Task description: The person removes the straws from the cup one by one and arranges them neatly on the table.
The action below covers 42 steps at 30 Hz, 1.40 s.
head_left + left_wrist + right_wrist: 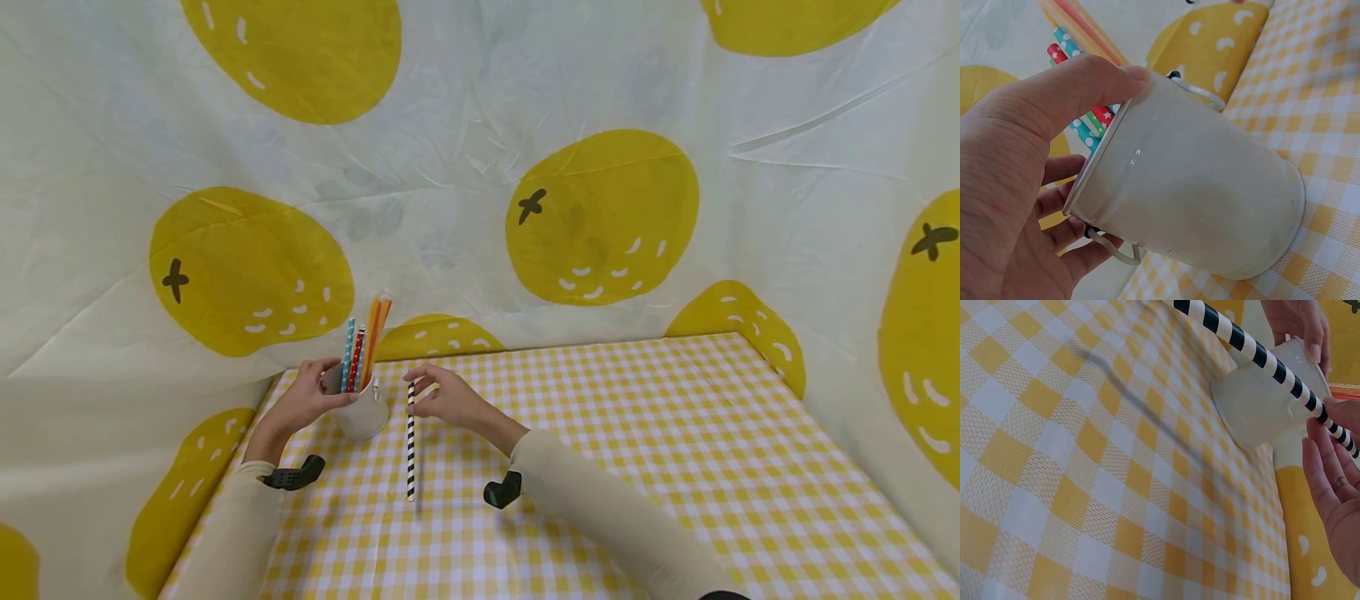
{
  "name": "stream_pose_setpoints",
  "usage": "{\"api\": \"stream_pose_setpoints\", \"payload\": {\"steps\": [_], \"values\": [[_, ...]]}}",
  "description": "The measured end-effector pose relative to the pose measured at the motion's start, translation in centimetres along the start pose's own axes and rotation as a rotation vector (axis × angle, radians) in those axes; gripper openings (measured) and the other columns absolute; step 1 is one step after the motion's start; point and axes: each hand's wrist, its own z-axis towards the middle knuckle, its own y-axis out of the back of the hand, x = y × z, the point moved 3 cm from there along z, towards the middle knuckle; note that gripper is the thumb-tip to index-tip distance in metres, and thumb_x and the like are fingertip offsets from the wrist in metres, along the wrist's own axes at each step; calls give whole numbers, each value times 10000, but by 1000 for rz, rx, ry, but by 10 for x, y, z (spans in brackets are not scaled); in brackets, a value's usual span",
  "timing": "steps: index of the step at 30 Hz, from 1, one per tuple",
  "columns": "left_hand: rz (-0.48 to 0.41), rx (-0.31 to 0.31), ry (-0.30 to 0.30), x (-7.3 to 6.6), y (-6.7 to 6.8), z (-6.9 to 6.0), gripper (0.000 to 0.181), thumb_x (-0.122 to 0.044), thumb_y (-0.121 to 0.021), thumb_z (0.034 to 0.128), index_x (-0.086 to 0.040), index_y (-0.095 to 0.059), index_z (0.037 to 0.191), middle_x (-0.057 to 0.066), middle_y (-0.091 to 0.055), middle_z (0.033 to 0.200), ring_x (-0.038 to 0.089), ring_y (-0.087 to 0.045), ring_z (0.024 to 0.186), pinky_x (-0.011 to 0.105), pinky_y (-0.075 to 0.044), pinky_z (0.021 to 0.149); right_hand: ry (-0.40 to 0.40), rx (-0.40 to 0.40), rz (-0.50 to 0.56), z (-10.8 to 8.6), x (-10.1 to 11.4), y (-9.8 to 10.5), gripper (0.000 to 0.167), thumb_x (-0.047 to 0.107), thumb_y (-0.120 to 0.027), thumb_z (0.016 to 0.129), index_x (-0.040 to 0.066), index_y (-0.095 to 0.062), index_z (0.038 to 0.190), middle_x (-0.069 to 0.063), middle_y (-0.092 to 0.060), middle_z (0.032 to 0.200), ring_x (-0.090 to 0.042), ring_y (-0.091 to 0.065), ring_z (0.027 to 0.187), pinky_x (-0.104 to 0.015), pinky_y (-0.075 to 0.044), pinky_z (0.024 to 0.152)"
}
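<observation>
A small white metal bucket (363, 421) with small loop handles stands on the table at the left. My left hand (303, 402) grips its rim, thumb on the near side and fingers round the far side, as the left wrist view shows. Several straws lean inside the bucket: teal dotted straws (347, 358), a red starred straw (356, 365) and orange straws (375, 329). Just right of the bucket, my right hand (453, 400) pinches a black-and-white striped straw (411, 454) near its upper end. That straw hangs above the cloth, its shadow apart from it in the right wrist view.
A yellow-and-white checked cloth (585, 417) covers the table. White fabric (450, 233) printed with large yellow fruit hangs behind the table and along its sides. Dark wrist devices (296, 475) are strapped over both pale sleeves.
</observation>
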Motion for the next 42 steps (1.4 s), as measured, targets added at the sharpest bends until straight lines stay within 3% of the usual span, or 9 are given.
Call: {"api": "stream_pose_setpoints", "payload": {"steps": [5,11,16,27,36,42], "values": [[-3,-5,12,0,-1,1,876,-361,-773,906,17,-309,1545,265,-296,1357,308,-372,972,397,-385,753,6,-12,-17,5,-8,-8,456,23,-788,872,79,-617,1291,-165,-606,1147,-172,-673,821,-395,-566,785],[4,-9,21,1,-1,0,903,-398,-785,890,0,-313,1548,248,-299,1366,317,-375,995,406,-384,770,-23,-22,-78,9,-14,-19,471,35,-816,850,38,-612,1274,-187,-622,1135,-148,-672,800,-375,-554,750],[2,-10,24,1,-2,1,893,-383,-784,892,0,-315,1548,256,-289,1396,339,-385,1022,406,-386,784,-44,-30,-143,11,-19,-29,454,48,-842,822,86,-644,1229,-185,-649,1109,-142,-616,812,-253,-487,682],[-11,-14,26,3,-2,1,879,-365,-785,892,-6,-318,1544,250,-286,1387,323,-377,1006,406,-379,786,-125,2,-206,13,-34,-45,483,72,-842,830,26,-626,1259,-136,-661,1019,-128,-582,776,-253,-480,681],[-7,-8,24,4,-3,1,885,-382,-782,894,-14,-313,1548,242,-291,1380,317,-379,997,409,-380,780,-73,10,-433,14,-39,-52,426,161,-873,814,41,-686,1178,-10,-626,824,-69,-521,695,-229,-446,719],[-6,-15,15,5,-3,1,883,-392,-777,898,-10,-313,1545,245,-289,1367,316,-375,976,403,-377,759,-42,33,-508,16,-39,-54,409,180,-872,817,22,-717,1161,-98,-678,928,-75,-516,741,-230,-443,740]]}}
